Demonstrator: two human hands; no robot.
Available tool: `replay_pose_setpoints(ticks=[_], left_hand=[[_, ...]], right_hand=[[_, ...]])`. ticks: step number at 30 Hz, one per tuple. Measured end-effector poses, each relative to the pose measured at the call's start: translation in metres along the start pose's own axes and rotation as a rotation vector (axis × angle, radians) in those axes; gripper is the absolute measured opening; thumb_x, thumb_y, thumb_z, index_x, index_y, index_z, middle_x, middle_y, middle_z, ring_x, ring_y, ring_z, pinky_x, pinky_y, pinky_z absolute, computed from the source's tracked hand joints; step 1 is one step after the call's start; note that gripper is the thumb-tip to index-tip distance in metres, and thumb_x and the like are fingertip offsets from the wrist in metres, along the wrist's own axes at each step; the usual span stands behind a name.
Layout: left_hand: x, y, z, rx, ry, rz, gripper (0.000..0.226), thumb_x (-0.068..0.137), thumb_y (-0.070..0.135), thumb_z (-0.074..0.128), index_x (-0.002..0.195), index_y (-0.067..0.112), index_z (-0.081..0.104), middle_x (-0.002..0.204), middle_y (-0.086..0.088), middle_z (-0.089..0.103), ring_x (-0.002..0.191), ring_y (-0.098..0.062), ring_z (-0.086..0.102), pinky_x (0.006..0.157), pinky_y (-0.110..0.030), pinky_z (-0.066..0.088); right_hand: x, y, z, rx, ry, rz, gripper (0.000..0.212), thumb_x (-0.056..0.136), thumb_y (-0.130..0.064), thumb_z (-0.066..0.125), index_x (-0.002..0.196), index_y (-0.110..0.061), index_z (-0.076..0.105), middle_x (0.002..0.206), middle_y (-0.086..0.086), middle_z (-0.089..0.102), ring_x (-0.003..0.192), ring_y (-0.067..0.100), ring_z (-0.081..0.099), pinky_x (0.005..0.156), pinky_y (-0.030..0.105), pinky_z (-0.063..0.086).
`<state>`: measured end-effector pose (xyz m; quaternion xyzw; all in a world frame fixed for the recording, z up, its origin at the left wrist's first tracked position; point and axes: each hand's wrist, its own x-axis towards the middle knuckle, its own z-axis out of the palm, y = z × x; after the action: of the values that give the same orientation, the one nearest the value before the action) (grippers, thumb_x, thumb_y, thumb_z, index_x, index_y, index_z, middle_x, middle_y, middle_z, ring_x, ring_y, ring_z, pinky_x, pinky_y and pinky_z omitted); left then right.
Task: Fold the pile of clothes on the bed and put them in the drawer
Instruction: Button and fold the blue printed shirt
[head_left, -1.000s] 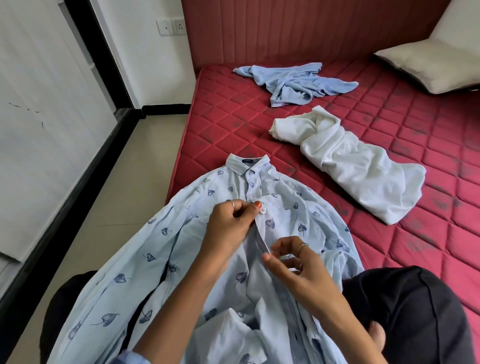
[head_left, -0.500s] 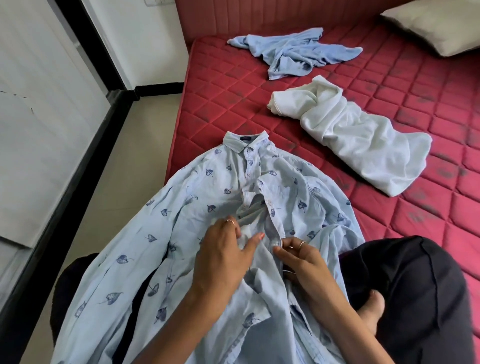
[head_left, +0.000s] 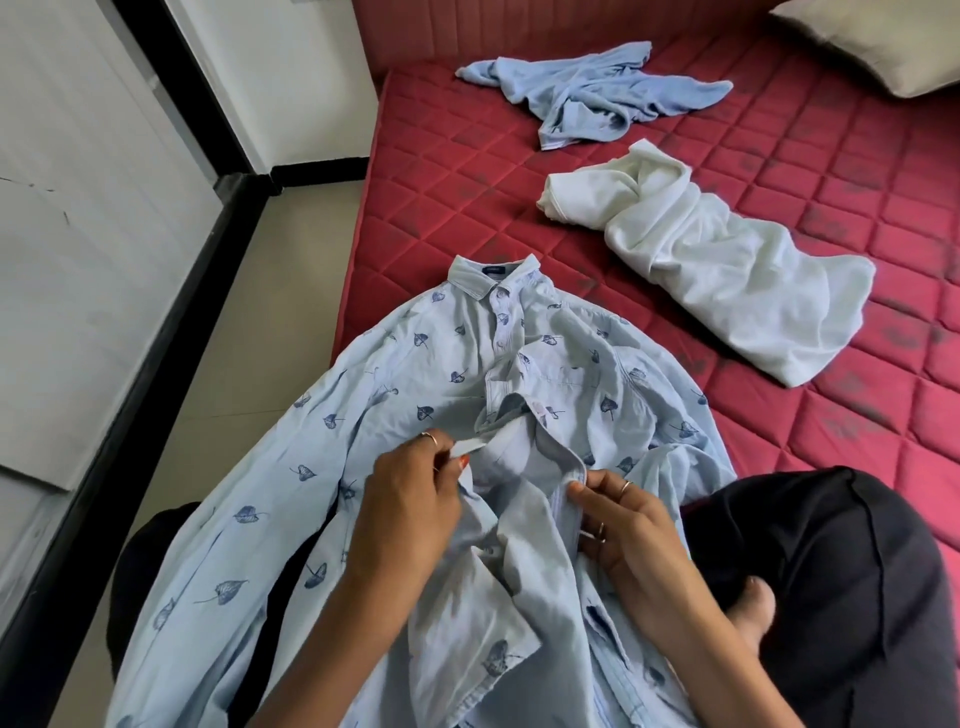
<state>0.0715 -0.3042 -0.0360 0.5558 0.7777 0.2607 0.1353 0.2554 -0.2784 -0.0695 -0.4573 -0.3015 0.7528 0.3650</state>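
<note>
Nearest the camera, the person's legs in black trousers (head_left: 841, 597) are folded on the red bed (head_left: 779, 431), with bare toes (head_left: 756, 603) showing beside the right wrist. A pale blue shirt (head_left: 363, 415) printed with dark leaves lies spread over the lap and the near corner of the bed, its left side hanging past the mattress edge above the floor (head_left: 249, 322). The left hand (head_left: 410, 499) pinches one front edge of the shirt between thumb and fingers, with a small white tab of fabric showing at its fingertips. The right hand (head_left: 618, 519) grips the opposite front edge, thumb on top and fingers curled beneath the cloth. Between the two hands the shirt gapes open, while higher up it is buttoned to the collar (head_left: 493, 273), which points away from the person. Farther off and to the right, a crumpled white garment (head_left: 727, 260) lies on the mattress, apart from the shirt. Beyond it, near the padded headboard (head_left: 519, 31), sits a rumpled light blue garment (head_left: 597, 93). A beige pillow (head_left: 883, 41) rests in the far right corner.
</note>
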Motion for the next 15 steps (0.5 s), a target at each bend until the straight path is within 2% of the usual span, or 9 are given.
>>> replay_pose_setpoints(ticks=[1, 3, 4, 6, 9, 11, 13, 15], left_hand=[[0.002, 0.000, -0.007, -0.043, -0.003, -0.029, 0.010, 0.094, 0.022, 0.057, 0.090, 0.013, 0.060, 0.076, 0.004, 0.061, 0.068, -0.014, 0.054, 0.057, -0.016, 0.034], [0.006, -0.004, -0.019, -0.169, -0.045, -0.114, 0.016, 0.095, 0.026, 0.056, 0.088, 0.012, 0.059, 0.077, 0.005, 0.066, 0.069, -0.015, 0.059, 0.056, -0.016, 0.039], [0.007, -0.007, -0.024, -0.274, -0.077, -0.166, 0.017, 0.095, 0.028, 0.055, 0.087, 0.014, 0.061, 0.078, 0.003, 0.070, 0.073, -0.016, 0.063, 0.064, -0.019, 0.046], [0.008, -0.009, -0.033, -0.511, -0.127, -0.273, 0.012, 0.095, 0.026, 0.056, 0.088, 0.020, 0.063, 0.078, 0.002, 0.071, 0.078, -0.019, 0.066, 0.077, -0.035, 0.052], [0.005, -0.008, -0.041, -0.670, -0.143, -0.345, 0.006, 0.095, 0.021, 0.056, 0.091, 0.022, 0.061, 0.077, 0.002, 0.070, 0.077, -0.017, 0.062, 0.073, -0.031, 0.045], [0.003, -0.006, -0.045, -0.735, -0.148, -0.349, 0.005, 0.095, 0.019, 0.056, 0.093, 0.021, 0.060, 0.081, -0.004, 0.069, 0.077, -0.018, 0.061, 0.071, -0.031, 0.044], [-0.001, -0.005, -0.048, -0.789, -0.153, -0.356, 0.007, 0.095, 0.017, 0.055, 0.092, 0.021, 0.060, 0.087, -0.013, 0.068, 0.079, -0.021, 0.061, 0.073, -0.033, 0.045], [-0.004, -0.005, -0.051, -0.838, -0.158, -0.372, 0.012, 0.095, 0.016, 0.054, 0.089, 0.024, 0.061, 0.089, -0.019, 0.067, 0.081, -0.026, 0.061, 0.077, -0.038, 0.044]], right_hand=[[-0.001, -0.006, 0.000, 0.007, -0.022, -0.018, 0.002, 0.078, -0.012, 0.065, 0.076, -0.012, 0.064, 0.076, 0.011, 0.063, 0.061, 0.018, 0.059, 0.058, 0.029, 0.048], [-0.003, -0.019, 0.000, 0.041, -0.064, -0.045, 0.003, 0.076, -0.010, 0.064, 0.076, -0.011, 0.061, 0.073, 0.009, 0.061, 0.058, 0.016, 0.058, 0.055, 0.025, 0.050], [-0.003, -0.026, 0.000, 0.051, -0.072, -0.052, 0.005, 0.078, -0.008, 0.062, 0.077, -0.011, 0.059, 0.071, 0.007, 0.060, 0.056, 0.014, 0.057, 0.053, 0.022, 0.049], [-0.006, -0.041, 0.001, -0.008, -0.041, -0.065, 0.010, 0.084, -0.002, 0.059, 0.079, -0.009, 0.055, 0.063, 0.004, 0.056, 0.048, 0.010, 0.051, 0.046, 0.017, 0.044], [-0.010, -0.057, 0.000, -0.315, 0.072, -0.185, 0.012, 0.090, -0.001, 0.059, 0.081, -0.008, 0.055, 0.062, 0.010, 0.049, 0.051, 0.017, 0.041, 0.050, 0.024, 0.034], [-0.015, -0.063, 0.000, -0.584, 0.091, -0.308, 0.010, 0.091, -0.006, 0.059, 0.087, -0.014, 0.055, 0.060, 0.008, 0.048, 0.054, 0.018, 0.038, 0.053, 0.028, 0.031], [-0.025, -0.064, 0.005, -0.828, 0.025, -0.399, 0.014, 0.092, -0.010, 0.056, 0.092, -0.024, 0.053, 0.051, -0.002, 0.043, 0.047, 0.009, 0.035, 0.048, 0.025, 0.030], [-0.036, -0.060, 0.013, -0.979, -0.081, -0.396, 0.017, 0.092, -0.009, 0.051, 0.089, -0.024, 0.057, 0.048, -0.004, 0.043, 0.043, 0.006, 0.034, 0.044, 0.018, 0.029]])
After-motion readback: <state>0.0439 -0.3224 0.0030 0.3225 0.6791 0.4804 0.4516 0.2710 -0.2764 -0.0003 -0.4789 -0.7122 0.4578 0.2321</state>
